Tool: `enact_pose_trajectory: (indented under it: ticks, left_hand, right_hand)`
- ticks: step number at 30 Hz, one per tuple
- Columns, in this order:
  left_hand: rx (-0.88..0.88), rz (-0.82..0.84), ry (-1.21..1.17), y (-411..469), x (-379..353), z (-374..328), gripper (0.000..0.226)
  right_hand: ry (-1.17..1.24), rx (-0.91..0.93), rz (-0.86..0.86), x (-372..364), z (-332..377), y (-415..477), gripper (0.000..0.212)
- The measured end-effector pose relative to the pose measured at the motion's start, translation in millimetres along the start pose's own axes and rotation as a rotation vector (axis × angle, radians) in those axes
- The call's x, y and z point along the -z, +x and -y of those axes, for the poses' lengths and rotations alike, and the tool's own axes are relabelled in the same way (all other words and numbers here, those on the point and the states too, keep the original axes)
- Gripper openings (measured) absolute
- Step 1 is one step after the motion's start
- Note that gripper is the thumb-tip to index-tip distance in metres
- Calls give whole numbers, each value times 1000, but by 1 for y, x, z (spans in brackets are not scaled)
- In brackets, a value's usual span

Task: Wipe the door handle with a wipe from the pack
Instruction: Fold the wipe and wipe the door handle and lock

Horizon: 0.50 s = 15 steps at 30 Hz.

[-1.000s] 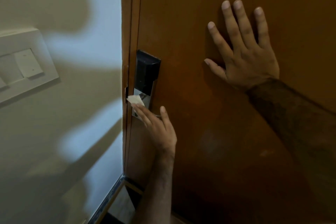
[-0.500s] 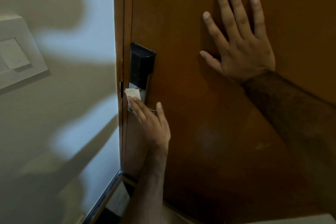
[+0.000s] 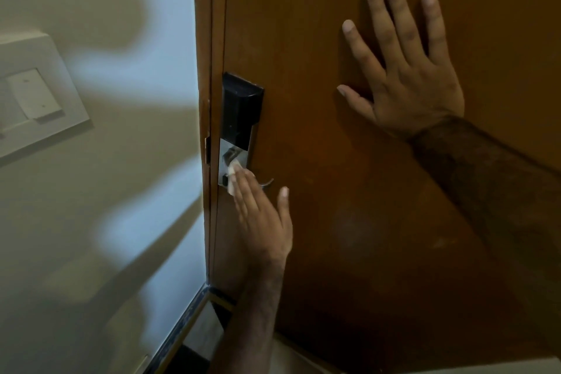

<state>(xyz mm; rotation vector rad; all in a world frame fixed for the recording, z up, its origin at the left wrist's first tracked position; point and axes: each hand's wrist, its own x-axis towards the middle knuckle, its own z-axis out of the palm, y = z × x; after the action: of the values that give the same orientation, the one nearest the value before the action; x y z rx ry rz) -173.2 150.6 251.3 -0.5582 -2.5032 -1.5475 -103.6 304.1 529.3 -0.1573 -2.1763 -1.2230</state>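
Observation:
A black and chrome lock plate (image 3: 239,112) sits at the left edge of the brown wooden door (image 3: 318,237). Its metal handle (image 3: 267,182) is mostly hidden; only the lever's tip shows beside my fingers. My left hand (image 3: 261,215) presses a small white wipe (image 3: 233,171) flat against the chrome part of the plate, fingers extended over it. My right hand (image 3: 406,70) lies flat on the door to the upper right, fingers spread, holding nothing. The wipe pack is not in view.
A cream wall with a white switch panel (image 3: 33,100) lies left of the door frame (image 3: 209,100). At the bottom, a dark floor threshold (image 3: 185,325) runs below the door's edge.
My left hand has slid the wipe a little lower on the chrome plate, and more of the wipe is now covered by my fingers. The right hand has stayed flat on the door.

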Motion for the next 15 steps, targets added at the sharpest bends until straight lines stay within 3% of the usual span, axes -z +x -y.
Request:
enact_pose_trajectory:
  ticks: [4,11,15]
  left_hand:
    - [-81,54,23,-24,-8,4,87]
    - [158,-108,-283,20,0,-23,87]
    - [212,-71,-348,-11,-12,-49,88]
  right_hand:
    - [2,3,9,1,0,1,79]
    - [1,3,22,2,0,0,79]
    - [-1,-1,13,2,0,0,79]
